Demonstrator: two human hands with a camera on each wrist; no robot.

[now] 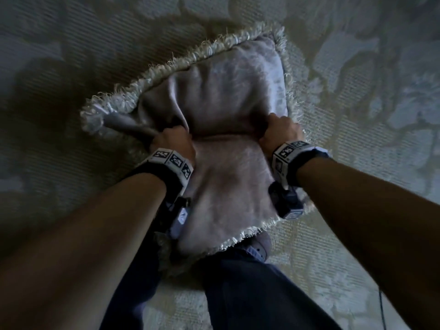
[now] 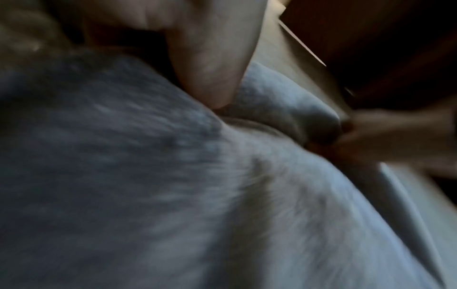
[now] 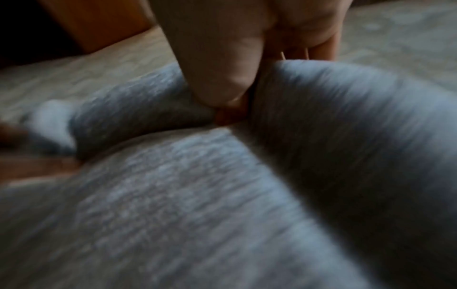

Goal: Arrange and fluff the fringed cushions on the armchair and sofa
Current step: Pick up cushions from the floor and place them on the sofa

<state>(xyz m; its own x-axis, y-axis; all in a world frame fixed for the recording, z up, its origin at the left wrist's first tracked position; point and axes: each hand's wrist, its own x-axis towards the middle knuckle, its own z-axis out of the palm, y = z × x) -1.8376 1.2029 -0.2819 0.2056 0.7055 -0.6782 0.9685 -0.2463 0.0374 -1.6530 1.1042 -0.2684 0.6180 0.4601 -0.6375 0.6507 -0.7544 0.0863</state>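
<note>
A pale lilac cushion (image 1: 221, 96) with a cream fringe (image 1: 166, 67) is held out in front of me over the patterned carpet. My left hand (image 1: 173, 141) grips its left side and my right hand (image 1: 281, 129) grips its right side, and the cushion is squeezed into a crease across the middle between them. In the left wrist view my thumb digs into the grey-lilac fabric (image 2: 148, 176). The right wrist view shows my thumb pinching a fold of the same fabric (image 3: 197, 195). Both wrist views are blurred.
A beige and blue floral carpet (image 1: 71, 67) fills the floor all around. My dark trouser leg (image 1: 250, 294) and a grey shoe (image 1: 259, 246) stand under the cushion's near edge. A brown wooden piece (image 3: 99, 23) shows at the top of the right wrist view.
</note>
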